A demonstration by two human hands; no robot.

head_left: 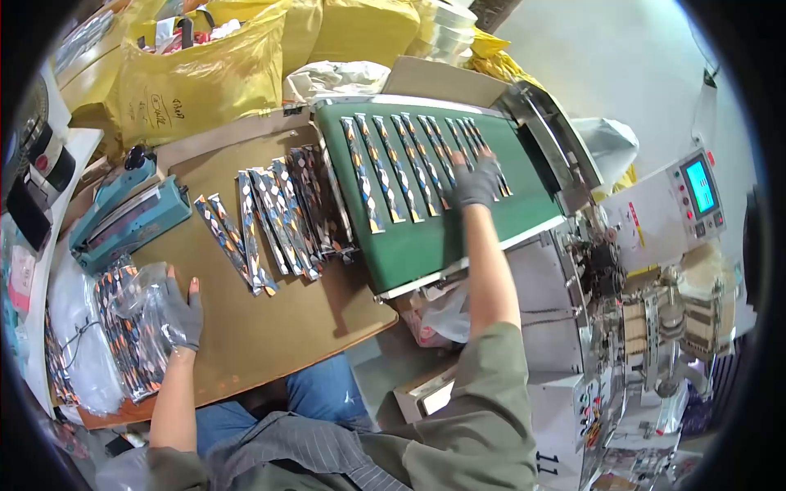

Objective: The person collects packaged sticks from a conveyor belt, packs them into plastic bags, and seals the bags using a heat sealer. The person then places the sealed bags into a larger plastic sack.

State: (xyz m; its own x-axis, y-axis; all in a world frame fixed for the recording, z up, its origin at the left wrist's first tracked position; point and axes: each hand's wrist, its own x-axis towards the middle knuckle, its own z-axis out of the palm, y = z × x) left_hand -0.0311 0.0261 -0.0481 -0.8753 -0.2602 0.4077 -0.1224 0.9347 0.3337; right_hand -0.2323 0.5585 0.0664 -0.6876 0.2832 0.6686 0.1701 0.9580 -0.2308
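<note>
My right hand, in a grey fingerless glove, reaches over the green conveyor belt. Its fingers are spread over the slim patterned stick packets at the right end of a row; whether it presses on them I cannot tell. My left hand, gloved alike, rests at the edge of a clear plastic bag of similar packets, thumb and fingers apart. Between my hands, more stick packets lie in loose groups on the brown table, with a denser pile against the belt's side.
A teal bag sealer stands at the table's back left. Yellow bags are heaped behind. To the right is a machine with a lit control screen. A white shelf edge borders the left side.
</note>
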